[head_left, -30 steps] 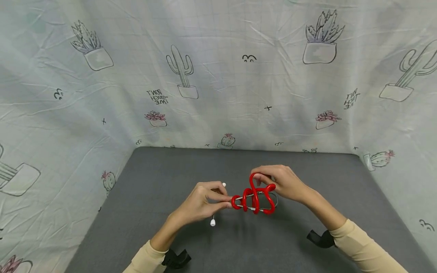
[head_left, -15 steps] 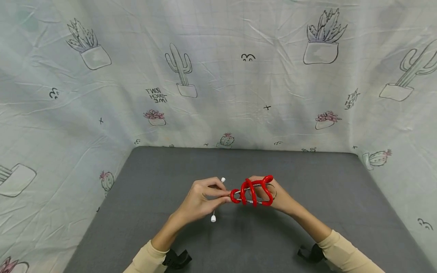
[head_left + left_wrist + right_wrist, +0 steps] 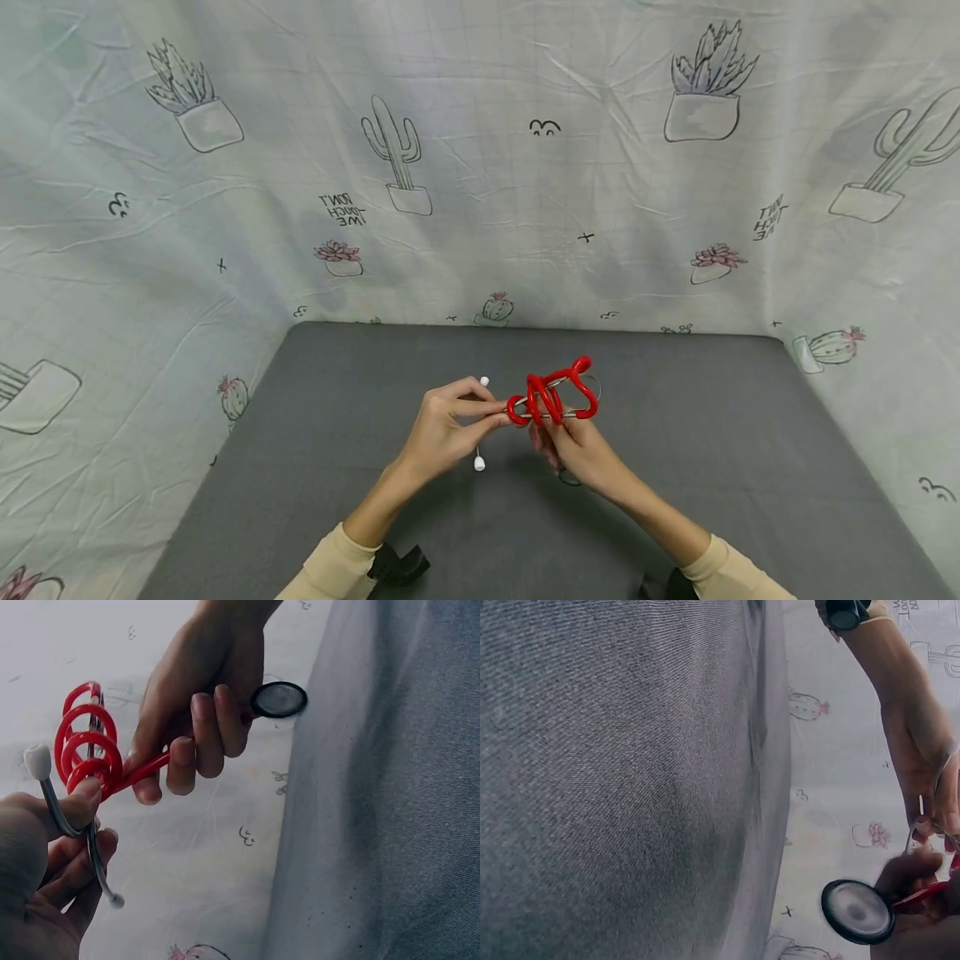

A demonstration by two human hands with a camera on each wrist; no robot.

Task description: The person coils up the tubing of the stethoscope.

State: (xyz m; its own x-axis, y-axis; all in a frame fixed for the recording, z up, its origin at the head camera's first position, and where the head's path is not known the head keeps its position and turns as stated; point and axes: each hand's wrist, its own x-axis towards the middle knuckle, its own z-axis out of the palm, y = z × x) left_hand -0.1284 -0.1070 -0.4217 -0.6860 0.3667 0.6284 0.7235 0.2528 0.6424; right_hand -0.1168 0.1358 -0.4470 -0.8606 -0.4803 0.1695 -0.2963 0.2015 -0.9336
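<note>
A stethoscope is held up over the grey table, its red tube (image 3: 546, 398) wound in several loops around the metal ear tubes. My left hand (image 3: 450, 425) pinches it at the left end of the coil, and a white ear tip (image 3: 479, 463) sticks out below that hand. On the near side of the coil my right hand (image 3: 583, 452) grips the tube's free end. The round chest piece (image 3: 279, 700) pokes out past the right hand's curled fingers in the left wrist view. The palm hides part of the tube.
A grey cloth (image 3: 420, 350) covers the table beneath both hands. White fabric (image 3: 480, 167) printed with cacti hangs behind and at the sides. Black straps (image 3: 397, 567) hang at the wrists near the sleeves.
My right hand has gone from the coil's far right side, behind it, to its near side, bringing the tube around. The coil's right end has tipped upward. My left hand keeps its pinch.
</note>
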